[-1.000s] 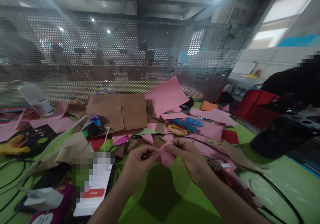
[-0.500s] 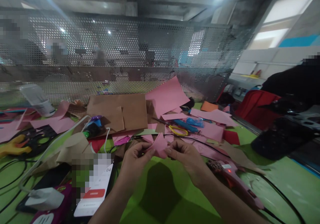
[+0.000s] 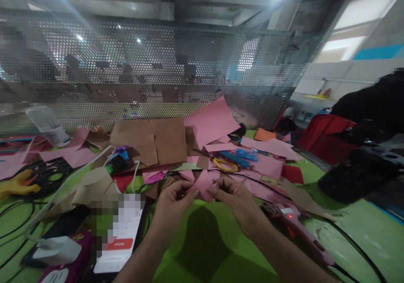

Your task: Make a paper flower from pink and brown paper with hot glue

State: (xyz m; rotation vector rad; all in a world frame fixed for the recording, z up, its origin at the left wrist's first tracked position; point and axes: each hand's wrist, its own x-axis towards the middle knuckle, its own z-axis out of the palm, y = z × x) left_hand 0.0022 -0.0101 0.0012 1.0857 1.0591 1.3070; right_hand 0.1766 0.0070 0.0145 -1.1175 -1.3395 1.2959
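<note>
A small folded piece of pink paper (image 3: 203, 187) is held above the green table (image 3: 202, 249) between both my hands. My left hand (image 3: 174, 198) pinches its left side with closed fingers. My right hand (image 3: 235, 198) pinches its right side, thumb and fingertips pressed on the paper. A pink glue gun (image 3: 298, 228) lies just right of my right wrist. Yellow-handled scissors (image 3: 222, 163) lie beyond my hands among pink sheets.
A phone (image 3: 118, 236) and a white charger (image 3: 57, 249) lie at the front left. Brown paper sheets (image 3: 151, 140), pink sheets (image 3: 211, 121) and black cables cover the table's back. A perforated metal screen (image 3: 158, 64) closes the far side. A person in black (image 3: 369, 123) sits at the right.
The pink paper has been turned and raised slightly between my fingers; both hands have shifted a little away from me and closer together.
</note>
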